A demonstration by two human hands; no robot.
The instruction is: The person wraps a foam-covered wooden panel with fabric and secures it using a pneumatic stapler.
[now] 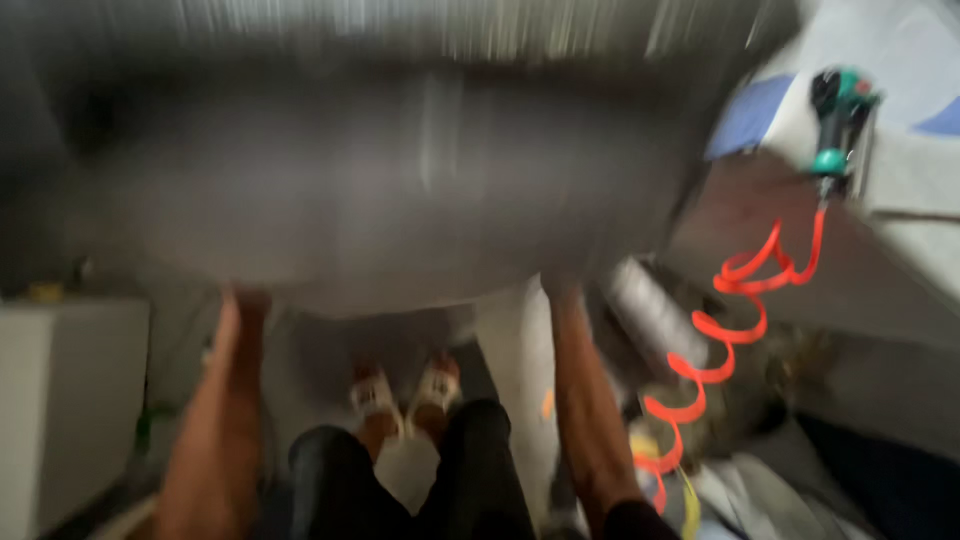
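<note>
At the left edge stands a pale box-like unit (70, 400), well apart from the work. Just to its right, the person's left arm runs up from the bottom of the frame, and the left hand (240, 305) meets the near edge of a large dark grey slab (390, 190), a flat panel or sheet so smeared by motion blur that its material cannot be told. The fingers disappear under or behind that edge, so whether the hand is spread flat or curled around it cannot be told. Between the arms, below the slab, the person's feet in white sandals (405, 392) stand on a light floor, with dark trouser legs nearer the camera. The right hand (562, 290) meets the same edge further right, its grip equally hidden.

Both hands seem to bear the slab at its near edge, set wide apart; keeping them level and evenly spaced would likely stop it from tipping, and the feet sit directly beneath it, so a firm hold matters.

Right of the arm, a coiled orange air hose (735, 320) climbs to a green and black air tool (838, 120) resting by a pale bench (900, 170).
</note>
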